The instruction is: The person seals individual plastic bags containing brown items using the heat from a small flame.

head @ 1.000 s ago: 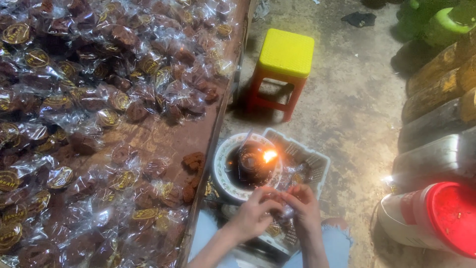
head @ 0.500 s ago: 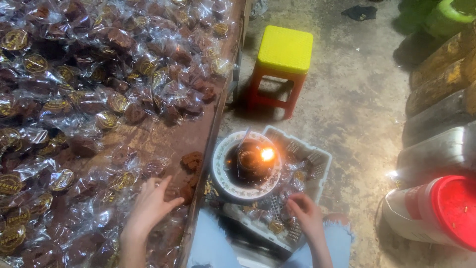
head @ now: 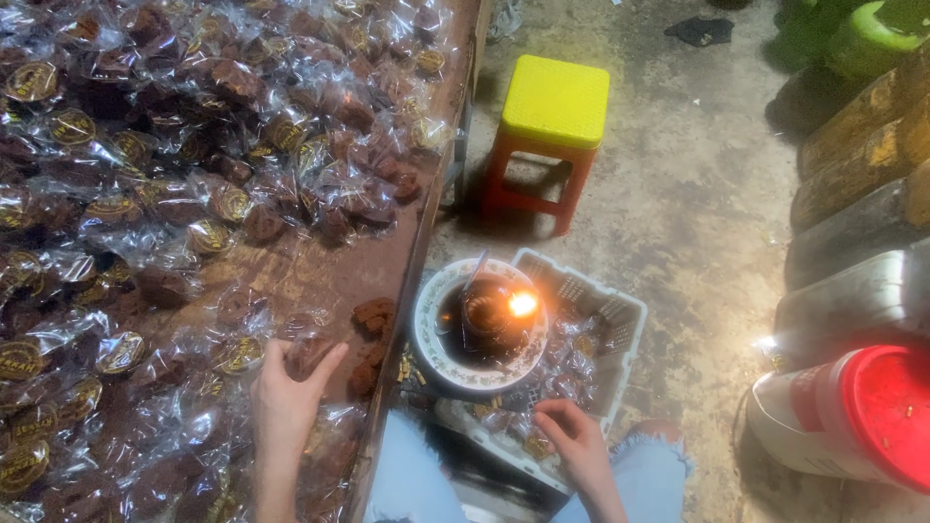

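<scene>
Under the spread fingers of the left hand [head: 288, 392] lies a wrapped brown sweet [head: 308, 354] in clear plastic, resting on the brown table [head: 329, 281] near its right edge; the thumb and forefinger curve around the packet's near side, touching the wrapper, though whether they actually pinch it cannot be told. Just beyond those fingertips, toward the table edge, sit a few unwrapped brown pieces [head: 372, 317]. To the left of and beyond the left hand, a heap of wrapped sweets [head: 184, 165] with round gold labels covers most of the tabletop. Off the table and lower down, the right hand [head: 573, 441] rests with its fingers loosely curled and close together, fingertips touching small wrapped packets inside a white plastic basket [head: 620, 320]; whether they grip one is unclear. Just beyond those fingers, on top of the basket, stands a round patterned dish [head: 436, 360] holding a dark lamp with a small burning flame [head: 522, 304]. The person's blue-jeaned knees [head: 668, 475] show below both hands. Farther past the dish, on the concrete floor [head: 678, 194], stands a small stool [head: 554, 102] with a yellow seat and red legs. Well to the right of the right hand lies a white container with a red lid [head: 877, 412], with dull metal tins [head: 852, 281] beyond it.
</scene>
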